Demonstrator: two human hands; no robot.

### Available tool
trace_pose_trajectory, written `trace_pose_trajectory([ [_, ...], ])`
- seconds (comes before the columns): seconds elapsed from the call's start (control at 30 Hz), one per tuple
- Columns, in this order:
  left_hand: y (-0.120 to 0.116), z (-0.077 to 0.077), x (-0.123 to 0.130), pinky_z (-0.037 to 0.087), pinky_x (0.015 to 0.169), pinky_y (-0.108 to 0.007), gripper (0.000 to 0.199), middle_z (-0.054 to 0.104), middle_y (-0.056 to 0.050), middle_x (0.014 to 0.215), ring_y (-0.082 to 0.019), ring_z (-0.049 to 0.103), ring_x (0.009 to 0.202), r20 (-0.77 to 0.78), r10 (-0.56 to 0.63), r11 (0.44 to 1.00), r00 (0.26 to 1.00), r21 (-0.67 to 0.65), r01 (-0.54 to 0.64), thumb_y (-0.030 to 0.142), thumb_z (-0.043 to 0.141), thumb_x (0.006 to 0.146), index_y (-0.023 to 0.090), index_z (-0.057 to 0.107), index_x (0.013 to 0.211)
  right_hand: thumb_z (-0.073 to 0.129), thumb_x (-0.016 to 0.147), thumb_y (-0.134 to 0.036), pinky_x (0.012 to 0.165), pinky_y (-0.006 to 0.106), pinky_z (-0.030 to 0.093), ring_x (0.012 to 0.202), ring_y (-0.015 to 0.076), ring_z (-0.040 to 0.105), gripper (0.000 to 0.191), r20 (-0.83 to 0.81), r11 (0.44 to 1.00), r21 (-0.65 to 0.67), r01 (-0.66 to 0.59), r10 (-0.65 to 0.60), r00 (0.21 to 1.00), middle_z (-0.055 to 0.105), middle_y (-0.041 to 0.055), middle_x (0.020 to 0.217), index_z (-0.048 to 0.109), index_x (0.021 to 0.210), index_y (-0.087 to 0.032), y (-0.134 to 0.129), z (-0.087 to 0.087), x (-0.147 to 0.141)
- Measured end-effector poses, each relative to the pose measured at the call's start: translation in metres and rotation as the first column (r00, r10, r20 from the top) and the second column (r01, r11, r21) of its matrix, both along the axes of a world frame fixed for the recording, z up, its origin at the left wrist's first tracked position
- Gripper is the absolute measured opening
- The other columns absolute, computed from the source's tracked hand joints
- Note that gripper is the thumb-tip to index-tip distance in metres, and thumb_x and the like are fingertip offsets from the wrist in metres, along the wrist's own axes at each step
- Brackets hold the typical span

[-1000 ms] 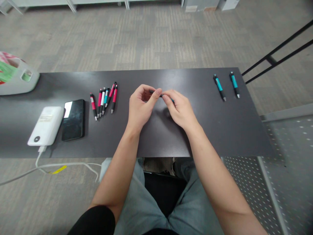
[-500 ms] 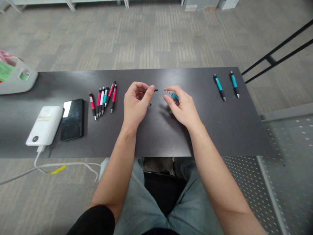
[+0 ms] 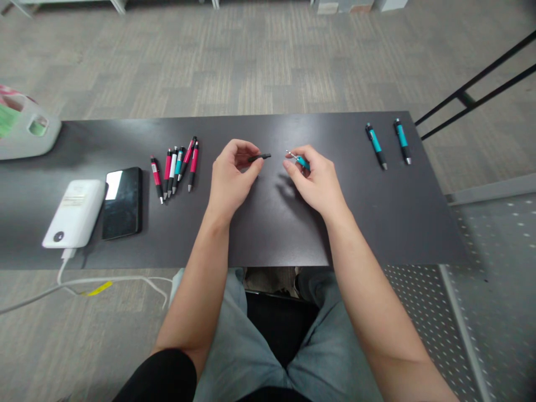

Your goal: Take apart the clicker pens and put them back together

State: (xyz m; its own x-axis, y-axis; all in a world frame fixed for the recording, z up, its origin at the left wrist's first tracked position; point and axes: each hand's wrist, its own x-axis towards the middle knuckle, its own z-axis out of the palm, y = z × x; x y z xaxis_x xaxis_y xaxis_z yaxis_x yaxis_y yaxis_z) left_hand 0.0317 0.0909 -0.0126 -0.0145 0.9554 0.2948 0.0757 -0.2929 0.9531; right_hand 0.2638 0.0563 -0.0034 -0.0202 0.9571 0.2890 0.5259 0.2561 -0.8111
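Between thumb and fingers, my left hand (image 3: 232, 176) pinches a slim black pen part (image 3: 260, 157), its end pointing right. Facing it, my right hand (image 3: 316, 176) is closed on a teal pen barrel (image 3: 302, 162), with a thin metallic tip sticking out to the left. A small gap separates the two pieces, both held above the dark table (image 3: 276, 234). My fingers hide much of each piece. A tiny part on the table by my left thumb is mostly covered.
Several red, white and teal pens (image 3: 194, 166) lie left of my left hand. Farther left are a black phone (image 3: 122, 204) and a white power bank (image 3: 75, 213) with a cable. Two teal pens (image 3: 376, 146) lie at the right. A white plastic container (image 3: 46, 139) stands at the far left.
The black part in my left hand has shifted and shows more of its length. My right hand has moved slightly right, with the teal barrel still held. The view has tilted a little.
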Motion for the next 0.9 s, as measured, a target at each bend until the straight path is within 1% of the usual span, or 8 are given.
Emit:
trace_pose_trajectory([
  [0.13, -0.006, 0.009, 0.004, 0.072, 0.100, -0.040, 0.026, 0.082, -0.003, 0.103, -0.026, 0.079, 0.098, -0.092, 0.044, 0.998, 0.995, 0.045, -0.040, 0.014, 0.102, 0.087, 0.029, 0.082, 0.097, 0.077, 0.112, -0.079, 0.092, 0.043, 0.059, 0.089, 0.0295, 0.069, 0.051, 0.007, 1.000, 0.009, -0.001, 0.001, 1.000, 0.080, 0.0065, 0.098, 0.080, 0.114, -0.028, 0.000, 0.001, 0.001],
  [0.3, -0.009, 0.010, 0.007, 0.071, 0.101, -0.043, 0.029, 0.082, -0.006, 0.114, -0.027, 0.078, 0.099, -0.228, -0.004, 0.990, 0.974, 0.137, 0.036, 0.007, 0.092, 0.084, 0.030, 0.093, 0.102, 0.076, 0.113, -0.078, 0.092, 0.044, 0.059, 0.090, 0.0296, 0.069, 0.050, 0.009, 1.000, 0.014, -0.003, 0.003, 1.000, 0.082, 0.0084, 0.104, 0.080, 0.114, -0.028, 0.000, 0.000, 0.001],
  [0.4, -0.008, 0.008, 0.007, 0.069, 0.099, -0.041, 0.036, 0.084, -0.006, 0.116, -0.027, 0.079, 0.102, -0.242, -0.008, 0.987, 0.970, 0.154, 0.047, 0.005, 0.088, 0.084, 0.031, 0.097, 0.107, 0.075, 0.114, -0.076, 0.094, 0.044, 0.059, 0.091, 0.0298, 0.070, 0.048, 0.011, 1.000, 0.019, -0.006, 0.006, 1.000, 0.083, 0.0085, 0.105, 0.080, 0.115, -0.028, 0.000, -0.001, 0.002],
  [0.47, -0.007, 0.009, 0.005, 0.068, 0.100, -0.041, 0.036, 0.087, -0.007, 0.119, -0.029, 0.081, 0.107, -0.217, -0.009, 0.990, 0.976, 0.134, 0.039, 0.005, 0.087, 0.085, 0.031, 0.098, 0.107, 0.076, 0.114, -0.075, 0.094, 0.044, 0.059, 0.092, 0.0303, 0.070, 0.047, 0.017, 1.000, 0.013, -0.005, 0.005, 1.000, 0.083, 0.0083, 0.105, 0.080, 0.115, -0.028, 0.000, -0.002, 0.002],
  [0.57, -0.006, 0.011, 0.003, 0.068, 0.104, -0.040, 0.030, 0.090, -0.007, 0.122, -0.030, 0.083, 0.116, -0.159, -0.006, 0.997, 0.987, 0.074, 0.018, 0.006, 0.086, 0.088, 0.030, 0.097, 0.103, 0.077, 0.114, -0.072, 0.093, 0.044, 0.059, 0.092, 0.0305, 0.070, 0.043, 0.025, 1.000, 0.009, -0.007, 0.007, 1.000, 0.083, 0.0079, 0.104, 0.080, 0.114, -0.029, -0.001, -0.001, 0.002],
  [0.7, -0.005, 0.013, -0.001, 0.068, 0.108, -0.039, 0.018, 0.092, -0.008, 0.117, -0.030, 0.085, 0.116, -0.135, -0.001, 0.999, 0.991, 0.032, 0.005, 0.013, 0.082, 0.096, 0.027, 0.094, 0.097, 0.076, 0.116, -0.067, 0.093, 0.044, 0.058, 0.091, 0.0302, 0.071, 0.039, 0.037, 1.000, 0.016, -0.011, 0.010, 0.999, 0.083, 0.0077, 0.103, 0.080, 0.114, -0.029, -0.001, -0.001, 0.002],
  [0.8, -0.005, 0.013, -0.006, 0.070, 0.111, -0.040, 0.017, 0.093, -0.009, 0.120, -0.030, 0.085, 0.116, -0.157, -0.009, 0.999, 0.988, 0.050, 0.017, 0.018, 0.083, 0.097, 0.026, 0.095, 0.106, 0.076, 0.116, -0.063, 0.093, 0.044, 0.058, 0.091, 0.0298, 0.070, 0.035, 0.042, 1.000, 0.021, -0.015, 0.014, 0.999, 0.083, 0.0077, 0.104, 0.079, 0.113, -0.028, -0.001, -0.001, 0.002],
  [0.9, -0.005, 0.010, -0.014, 0.073, 0.114, -0.045, 0.028, 0.089, -0.010, 0.141, -0.031, 0.085, 0.122, -0.236, -0.090, 0.994, 0.968, 0.040, 0.102, 0.027, 0.088, 0.098, 0.027, 0.094, 0.125, 0.076, 0.115, -0.058, 0.092, 0.043, 0.058, 0.090, 0.0290, 0.070, 0.030, 0.032, 0.999, 0.041, -0.022, 0.021, 0.999, 0.083, 0.0067, 0.103, 0.078, 0.111, -0.029, -0.001, -0.002, 0.001],
])
